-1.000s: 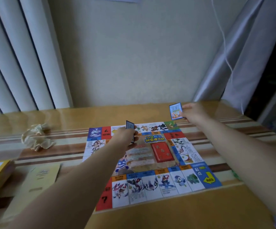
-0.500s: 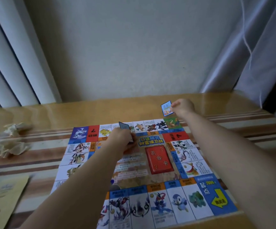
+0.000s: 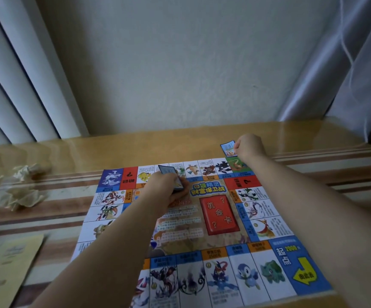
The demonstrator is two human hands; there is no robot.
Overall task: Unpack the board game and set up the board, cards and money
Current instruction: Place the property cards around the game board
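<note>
Tabletop [image 3: 135,147]: left grip [image 3: 164,187] curled round card stack [image 3: 169,171], right grip [image 3: 250,146] pinching card [image 3: 228,148].

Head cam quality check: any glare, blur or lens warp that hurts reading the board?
Head view: dim, flat light; board centre print legible, near squares smeared; soft glare on the table at its far edge; crumpled paper at left soft; blinds lean from wide-angle warp; text on the card in the right hand and the cards in the left hand too small to read.
</note>
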